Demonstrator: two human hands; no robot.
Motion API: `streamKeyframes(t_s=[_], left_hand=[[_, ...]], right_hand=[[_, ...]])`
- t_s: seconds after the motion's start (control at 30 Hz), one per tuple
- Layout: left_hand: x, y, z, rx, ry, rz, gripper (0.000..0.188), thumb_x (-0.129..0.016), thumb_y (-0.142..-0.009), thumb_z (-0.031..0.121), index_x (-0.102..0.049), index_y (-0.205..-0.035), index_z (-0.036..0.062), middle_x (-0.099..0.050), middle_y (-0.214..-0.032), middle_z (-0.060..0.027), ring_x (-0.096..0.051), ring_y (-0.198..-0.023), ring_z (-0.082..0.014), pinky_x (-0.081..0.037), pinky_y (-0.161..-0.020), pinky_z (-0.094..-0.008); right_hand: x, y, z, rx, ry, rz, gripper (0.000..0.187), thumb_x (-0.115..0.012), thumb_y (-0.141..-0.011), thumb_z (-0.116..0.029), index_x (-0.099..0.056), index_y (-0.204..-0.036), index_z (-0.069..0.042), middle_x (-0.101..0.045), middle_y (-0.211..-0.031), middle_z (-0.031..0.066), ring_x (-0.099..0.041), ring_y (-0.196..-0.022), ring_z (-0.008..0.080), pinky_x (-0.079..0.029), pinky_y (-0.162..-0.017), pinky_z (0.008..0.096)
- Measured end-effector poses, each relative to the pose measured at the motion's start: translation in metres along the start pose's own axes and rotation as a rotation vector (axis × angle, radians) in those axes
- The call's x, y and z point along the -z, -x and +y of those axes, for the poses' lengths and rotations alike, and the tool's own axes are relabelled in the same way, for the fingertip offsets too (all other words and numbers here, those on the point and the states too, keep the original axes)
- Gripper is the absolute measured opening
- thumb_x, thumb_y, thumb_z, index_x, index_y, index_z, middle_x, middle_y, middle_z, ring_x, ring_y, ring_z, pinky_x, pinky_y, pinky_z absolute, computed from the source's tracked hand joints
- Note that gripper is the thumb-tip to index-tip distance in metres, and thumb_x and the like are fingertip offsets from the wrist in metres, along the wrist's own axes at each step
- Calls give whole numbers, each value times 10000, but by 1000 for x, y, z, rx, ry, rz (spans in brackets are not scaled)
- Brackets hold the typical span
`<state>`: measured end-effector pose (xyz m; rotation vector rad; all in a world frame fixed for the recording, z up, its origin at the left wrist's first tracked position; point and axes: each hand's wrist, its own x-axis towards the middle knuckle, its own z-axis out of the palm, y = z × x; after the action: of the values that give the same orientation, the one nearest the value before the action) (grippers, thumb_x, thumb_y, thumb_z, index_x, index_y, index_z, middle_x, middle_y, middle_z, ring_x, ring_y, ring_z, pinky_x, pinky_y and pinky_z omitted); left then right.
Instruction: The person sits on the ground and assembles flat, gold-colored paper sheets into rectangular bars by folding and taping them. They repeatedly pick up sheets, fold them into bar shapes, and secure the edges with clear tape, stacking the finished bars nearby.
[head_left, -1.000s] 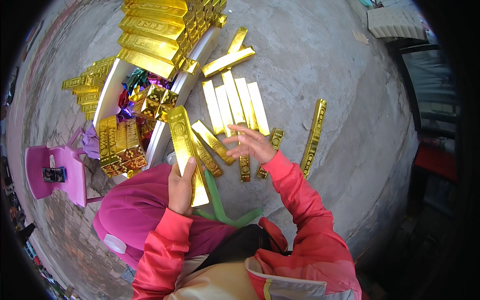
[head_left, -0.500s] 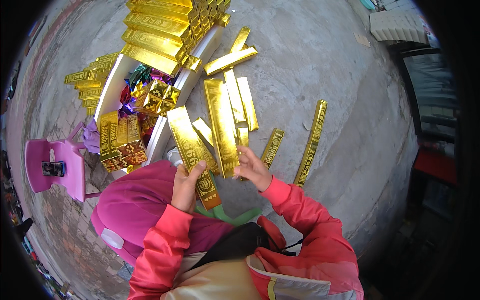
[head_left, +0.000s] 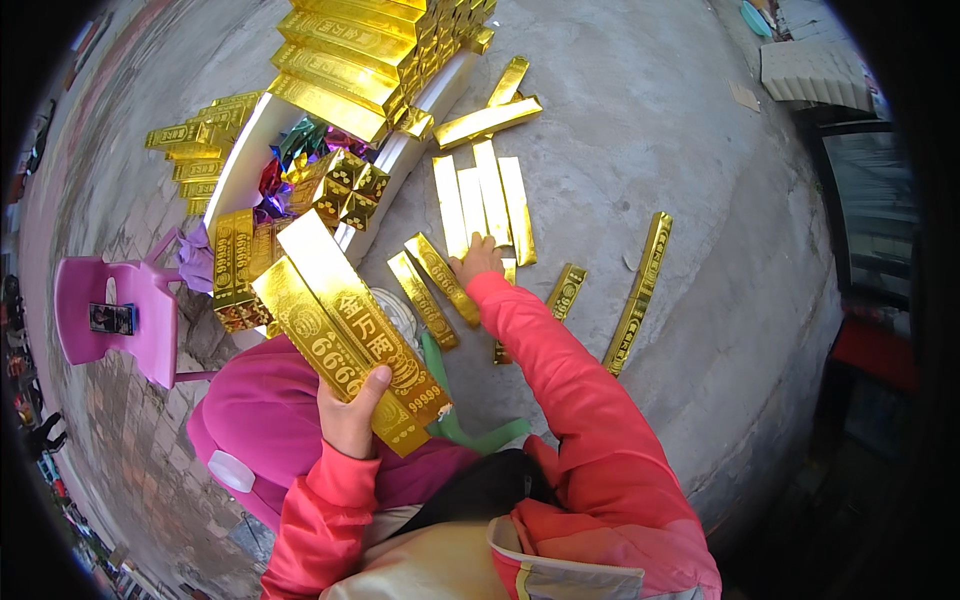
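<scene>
Two long gold foil paper boxes (head_left: pixel 350 335), shaped like flat bars with embossed lettering, lie side by side in my left hand (head_left: pixel 347 415), which is closed round them with the thumb on top. My right hand (head_left: pixel 480 262) reaches forward to the floor, fingers apart. Its fingertips touch the near ends of a row of gold bar-shaped boxes (head_left: pixel 515 205). Between my hands, two narrower gold boxes (head_left: pixel 438 280) rest on the floor. Part of another gold box sticks out from under my right wrist.
A white-walled container (head_left: pixel 412 130) holds stacked gold boxes (head_left: pixel 345 60) and colourful foil pieces (head_left: pixel 300 140). More gold strips (head_left: pixel 640 290) lie on the concrete at right. At left stand a pink chair (head_left: pixel 150 320) and a gold stack (head_left: pixel 205 150). Green ribbon (head_left: pixel 485 437) trails near my lap.
My right hand has left the large gold box and moved forward to the boxes on the floor. My left hand now holds two boxes side by side, tilted to the left.
</scene>
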<state>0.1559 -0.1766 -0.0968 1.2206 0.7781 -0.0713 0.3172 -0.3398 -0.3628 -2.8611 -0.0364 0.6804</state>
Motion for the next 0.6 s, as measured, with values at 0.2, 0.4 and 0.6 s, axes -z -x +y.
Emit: streamKeyframes(t_s=[0.2,0.4,0.6], left_hand=[[-3,6,1,-6,32,-17,421,-742,-896,64,-539,-1261,5,-662,-1119,-76,-636,-974,-155,-521,-878,-299],[-5,11,6,34,42,-44,435,-744,-900,67,-528,-1272,4,-663,-1119,-74,-639,-970,-154,-526,-878,-305],[-5,48,16,71,149,-176,450,-748,-899,166,-565,-1270,-11,-664,-1129,-87,-647,-981,-191,-526,-873,-335]], right_hand=[[-25,-26,-26,-261,48,2,1046,-756,-806,-553,-220,-1573,-85,-265,-1602,194,-551,-1199,381,-497,-949,460],[-4,-28,-11,-283,-330,-27,1095,-802,-747,-379,-154,-1571,-62,-360,-1502,243,-494,-1248,443,-429,-1049,517],[117,60,56,-116,-1947,-684,792,-606,-900,-459,-354,-1524,-41,-451,-1503,210,-524,-1285,364,-465,-1027,506]])
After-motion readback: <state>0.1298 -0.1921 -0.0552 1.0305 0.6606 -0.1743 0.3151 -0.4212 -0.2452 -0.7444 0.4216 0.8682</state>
